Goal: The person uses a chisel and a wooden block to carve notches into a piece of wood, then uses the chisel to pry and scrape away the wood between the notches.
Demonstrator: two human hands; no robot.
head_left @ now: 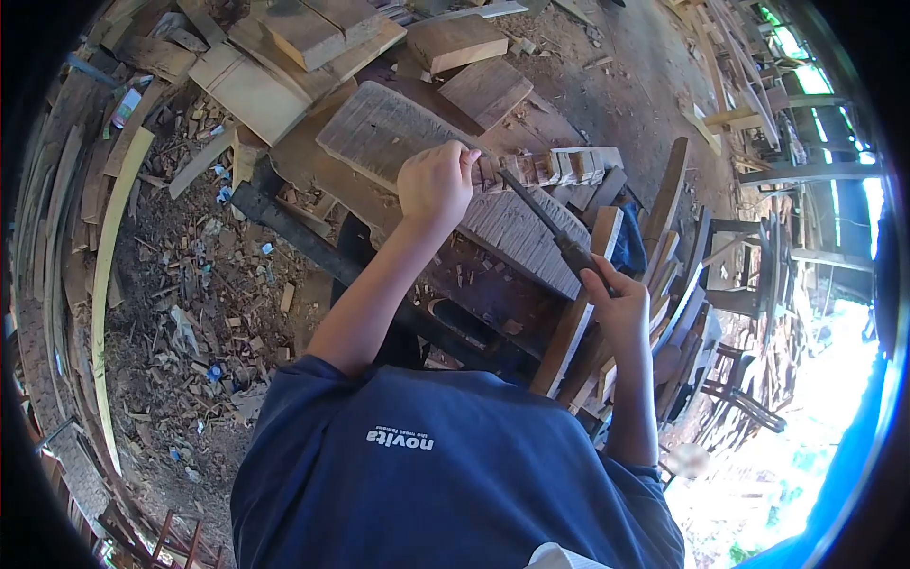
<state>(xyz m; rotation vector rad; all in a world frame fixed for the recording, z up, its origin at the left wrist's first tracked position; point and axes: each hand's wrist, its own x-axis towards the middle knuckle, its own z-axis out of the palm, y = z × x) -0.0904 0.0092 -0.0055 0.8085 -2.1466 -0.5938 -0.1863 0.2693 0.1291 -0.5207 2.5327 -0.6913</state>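
Note:
My right hand [616, 294] is wrapped round the dark handle of a long thin tool [540, 213], which looks like a chisel or file. Its narrow metal blade points up and left toward a notched wooden piece [566, 168]. My left hand [436, 185] is closed at the left end of that notched piece, over a thick weathered wooden block [379, 128]. What its fingers grip is mostly hidden, though the piece runs right up to them. The tool's tip lies close to the notches; whether it touches them I cannot tell.
Stacked planks [256, 90] and wooden blocks [457, 43] lie beyond the work block. Scraps and shavings [213, 294] cover the ground at left, beside a long pale strip [106, 275]. More boards [668, 199] lean at right, near wooden frames [744, 284].

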